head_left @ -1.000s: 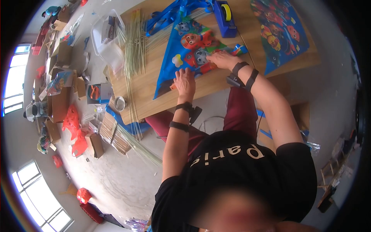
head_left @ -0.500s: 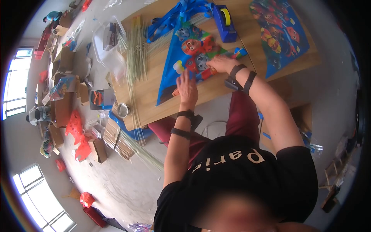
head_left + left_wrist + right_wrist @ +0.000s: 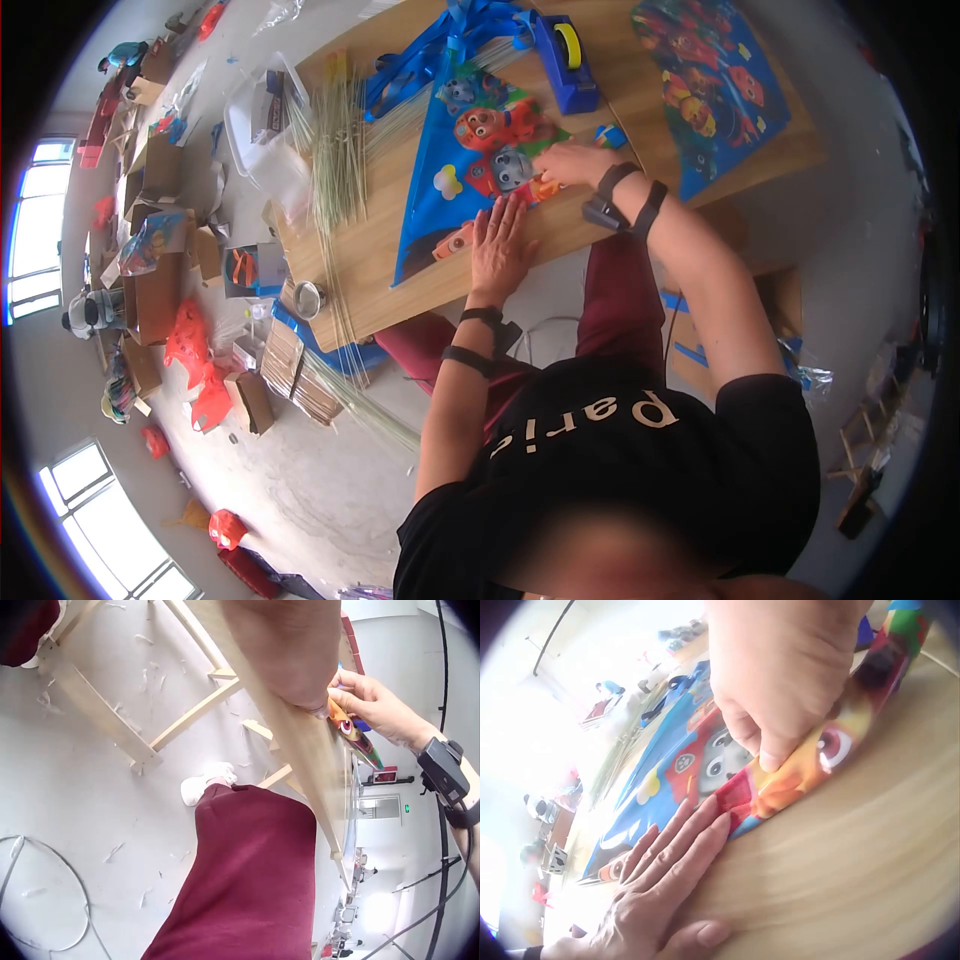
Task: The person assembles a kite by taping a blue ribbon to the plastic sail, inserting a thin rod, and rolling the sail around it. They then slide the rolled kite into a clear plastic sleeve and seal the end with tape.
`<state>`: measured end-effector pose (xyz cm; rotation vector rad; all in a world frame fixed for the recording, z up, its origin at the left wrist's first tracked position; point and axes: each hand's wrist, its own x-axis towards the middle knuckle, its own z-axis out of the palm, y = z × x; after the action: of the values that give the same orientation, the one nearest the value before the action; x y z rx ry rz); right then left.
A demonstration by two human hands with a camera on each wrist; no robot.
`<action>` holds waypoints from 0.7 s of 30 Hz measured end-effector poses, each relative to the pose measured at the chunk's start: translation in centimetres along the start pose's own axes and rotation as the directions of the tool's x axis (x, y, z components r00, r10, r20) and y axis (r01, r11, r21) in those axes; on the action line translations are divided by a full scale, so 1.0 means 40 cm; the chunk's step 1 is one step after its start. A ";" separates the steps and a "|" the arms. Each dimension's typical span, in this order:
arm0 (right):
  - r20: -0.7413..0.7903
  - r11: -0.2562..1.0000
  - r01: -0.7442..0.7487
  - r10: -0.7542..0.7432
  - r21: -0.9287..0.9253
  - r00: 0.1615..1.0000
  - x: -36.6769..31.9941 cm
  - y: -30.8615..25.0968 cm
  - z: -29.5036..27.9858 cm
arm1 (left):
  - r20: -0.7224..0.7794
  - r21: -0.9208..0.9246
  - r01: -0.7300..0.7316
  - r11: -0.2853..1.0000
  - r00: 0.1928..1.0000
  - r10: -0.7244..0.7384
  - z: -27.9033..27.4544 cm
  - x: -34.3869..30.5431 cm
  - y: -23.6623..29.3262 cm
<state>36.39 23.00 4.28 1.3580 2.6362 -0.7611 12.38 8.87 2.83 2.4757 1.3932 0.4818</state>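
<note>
A blue kite sheet point(image 3: 425, 200) printed with cartoon dogs lies on the wooden table point(image 3: 360, 275). Along its near side runs a folded edge point(image 3: 795, 780), printed orange and red. My right hand point(image 3: 578, 165) pinches this fold, thumb on top and fingers curled, as the right wrist view shows point(image 3: 784, 682). Flat beside it, my left hand point(image 3: 503, 250) rests with straight fingers, the fingertips on the sheet's near edge and the palm on the wood. In the left wrist view, part of the left hand point(image 3: 289, 652) blocks the top.
Behind the sheet are blue ribbons point(image 3: 400, 85) and a blue tape dispenser point(image 3: 568, 75). A bundle of thin pale rods point(image 3: 340, 150) lies to the left, near a clear plastic bin point(image 3: 240, 130). Another printed sheet point(image 3: 700, 100) lies at right. A round tin point(image 3: 308, 298) sits at the table corner.
My left hand has shifted slightly right and flattened from bent fingers to straight ones along the edge. The right hand stays at nearly the same place on the fold.
</note>
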 end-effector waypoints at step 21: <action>-0.510 0.993 0.054 -0.100 -0.104 0.854 -0.152 -0.279 0.223 | -0.021 0.072 -0.040 0.997 0.999 0.042 0.027 -0.004 -0.013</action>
<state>29.98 8.95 2.63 1.6284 3.0925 -0.3046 12.35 8.91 1.63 2.5679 1.3938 0.4783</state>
